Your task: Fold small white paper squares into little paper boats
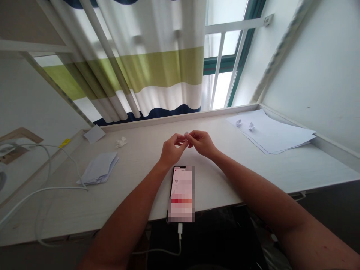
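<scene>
Over the middle of the white desk (146,150), my left hand (172,148) and my right hand (203,143) meet at the fingertips. Between them they pinch a small piece of white paper (186,134), mostly hidden by the fingers. Its folded shape is too small to make out. Just below my hands lies a phone (182,191) with a lit, partly blurred screen. Two small folded paper pieces (251,126) rest on white sheets (277,131) at the right.
A stack of paper (98,168) and a crumpled white scrap (121,142) lie on the left, with a paper square (95,134) by the back corner. A white cable (50,190) loops over the left side. Another charging cable (180,229) plugs into the phone. A striped curtain (163,67) hangs behind.
</scene>
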